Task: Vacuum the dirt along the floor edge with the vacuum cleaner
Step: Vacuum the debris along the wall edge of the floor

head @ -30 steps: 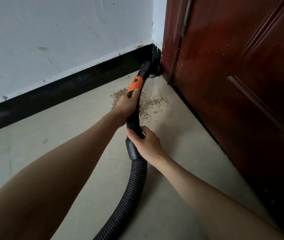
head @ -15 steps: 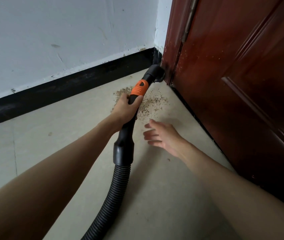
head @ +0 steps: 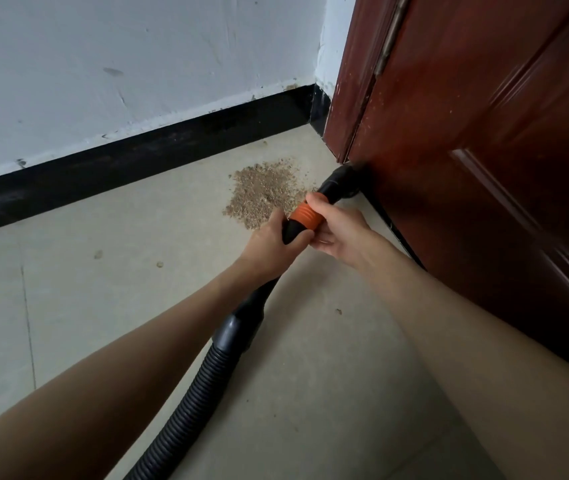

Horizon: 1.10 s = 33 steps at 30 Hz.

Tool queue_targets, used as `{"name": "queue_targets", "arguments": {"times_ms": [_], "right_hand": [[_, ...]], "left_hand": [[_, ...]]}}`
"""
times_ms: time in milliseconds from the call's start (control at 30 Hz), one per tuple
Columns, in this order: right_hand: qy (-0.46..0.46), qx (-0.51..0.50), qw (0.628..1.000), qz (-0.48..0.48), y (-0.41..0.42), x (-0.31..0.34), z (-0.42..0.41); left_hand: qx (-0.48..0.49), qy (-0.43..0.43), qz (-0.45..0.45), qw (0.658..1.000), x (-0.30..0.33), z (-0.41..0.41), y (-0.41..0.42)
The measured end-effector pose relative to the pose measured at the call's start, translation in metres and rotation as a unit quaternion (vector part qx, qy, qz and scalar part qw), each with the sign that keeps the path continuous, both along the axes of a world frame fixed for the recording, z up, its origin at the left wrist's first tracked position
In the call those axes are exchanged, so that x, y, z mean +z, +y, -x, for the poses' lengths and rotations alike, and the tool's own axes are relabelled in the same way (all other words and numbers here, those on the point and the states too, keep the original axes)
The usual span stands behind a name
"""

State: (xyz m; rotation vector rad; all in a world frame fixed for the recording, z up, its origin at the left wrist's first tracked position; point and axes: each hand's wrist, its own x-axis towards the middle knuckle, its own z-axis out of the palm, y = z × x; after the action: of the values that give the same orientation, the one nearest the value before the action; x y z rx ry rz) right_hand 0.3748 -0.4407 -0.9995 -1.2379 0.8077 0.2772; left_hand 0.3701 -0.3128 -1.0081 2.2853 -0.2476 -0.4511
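A black vacuum hose runs up from the bottom of the view to a black wand with an orange ribbed collar. The black nozzle points at the bottom edge of the door, near the corner. My left hand grips the black wand just below the collar. My right hand holds the orange collar from the right, thumb on top. A patch of brown gritty dirt lies on the floor just left of the nozzle, close to the black skirting.
A dark red wooden door fills the right side, its bottom edge running along the floor. A white wall with black skirting runs along the back. The beige floor carries a few small specks.
My right hand, which had let go of the hose, came forward and took the orange collar. The nozzle swung from the corner to the door's bottom edge.
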Motion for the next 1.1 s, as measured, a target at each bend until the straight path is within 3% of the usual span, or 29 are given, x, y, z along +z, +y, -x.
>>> {"name": "queue_targets", "arguments": {"times_ms": [167,300,367,767,1100], "right_hand": [[-0.004,-0.052,0.999,-0.006,-0.008,-0.006,0.001],[0.000,-0.042,0.997,-0.066,-0.023,-0.008,0.013],[0.005,-0.034,0.996,-0.085,-0.028,-0.008,0.019],[0.018,-0.015,0.982,-0.188,-0.017,-0.015,0.055],[-0.013,-0.042,0.978,-0.206,0.004,-0.013,0.047]], "left_hand": [[-0.037,-0.006,-0.013,0.999,-0.001,0.008,-0.003],[-0.047,0.172,0.117,0.977,0.000,0.023,0.003],[-0.050,0.200,0.133,0.969,-0.001,0.030,0.004],[-0.095,0.164,0.031,0.981,-0.007,0.054,0.027],[-0.070,0.098,-0.019,0.992,0.001,0.043,0.037]]}}
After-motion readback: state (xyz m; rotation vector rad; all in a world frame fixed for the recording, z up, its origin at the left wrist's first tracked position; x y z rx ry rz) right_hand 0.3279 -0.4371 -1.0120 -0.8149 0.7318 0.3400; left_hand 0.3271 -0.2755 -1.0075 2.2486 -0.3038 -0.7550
